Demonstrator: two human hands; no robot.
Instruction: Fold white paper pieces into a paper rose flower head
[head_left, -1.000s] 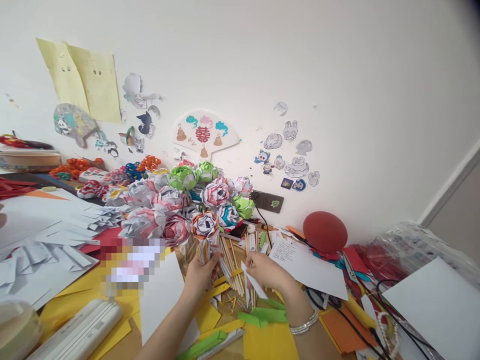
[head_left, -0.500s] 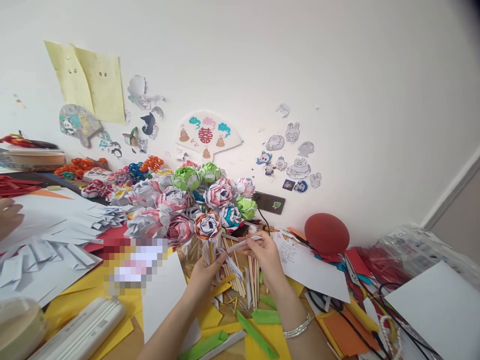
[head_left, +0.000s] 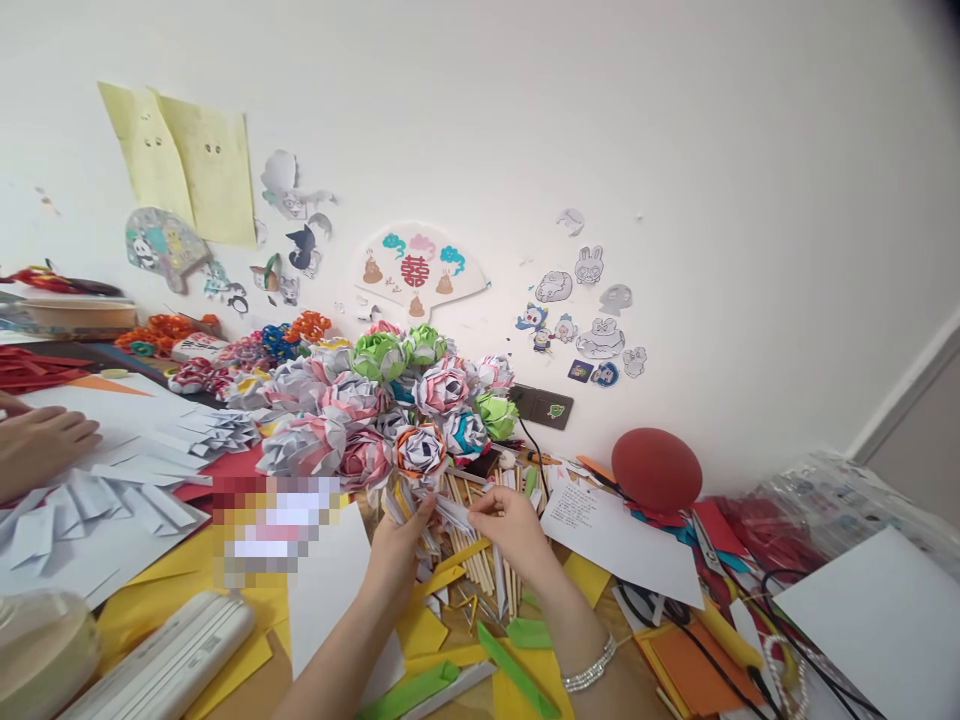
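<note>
My left hand (head_left: 397, 550) is closed around a small bundle of folded paper pieces (head_left: 403, 502), white with some yellow, just below the paper flowers. Between my hands lies a white folded paper strip (head_left: 452, 516). The fingers of my right hand (head_left: 516, 525) are pinched together at its right end. Behind them stands a large cluster of paper flowers (head_left: 352, 400) in white, pink, green, blue and orange. Wooden sticks (head_left: 480, 572) lie under my hands, with green folded strips (head_left: 517, 672) and yellow paper nearer to me.
Another person's hand (head_left: 49, 442) rests at the left by piled white folded strips (head_left: 97, 510). A white device (head_left: 165, 660) and a clear container (head_left: 45, 650) stand front left. To the right are a red balloon (head_left: 657, 470), scissors (head_left: 706, 545), black cables and orange paper (head_left: 694, 660).
My right hand has come down and slightly inward, and the white strip now tilts down to the right. The other person's hand has moved further into view from the left.
</note>
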